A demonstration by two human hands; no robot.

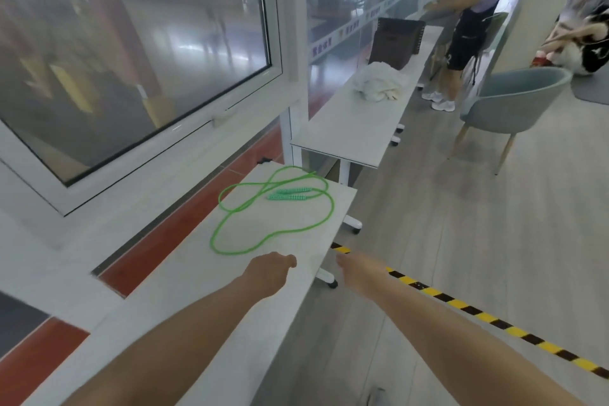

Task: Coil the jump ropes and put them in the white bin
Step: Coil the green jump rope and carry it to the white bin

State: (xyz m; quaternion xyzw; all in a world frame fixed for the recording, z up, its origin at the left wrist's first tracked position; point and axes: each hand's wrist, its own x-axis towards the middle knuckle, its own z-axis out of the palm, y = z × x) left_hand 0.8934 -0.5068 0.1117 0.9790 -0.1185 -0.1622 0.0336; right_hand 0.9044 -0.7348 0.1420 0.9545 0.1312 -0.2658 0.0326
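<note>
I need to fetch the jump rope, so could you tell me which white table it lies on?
The nearest table, below the hands: the green jump rope lies looped on it. The next table holds only crumpled white cloth.

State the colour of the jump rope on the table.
Bright green cord, with paler teal-green beaded handles; jump rope shows in the head view.

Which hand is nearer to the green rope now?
Left. The left hand is over the table, just short of the rope's near loop. The right hand is off the table edge, farther away.
</note>
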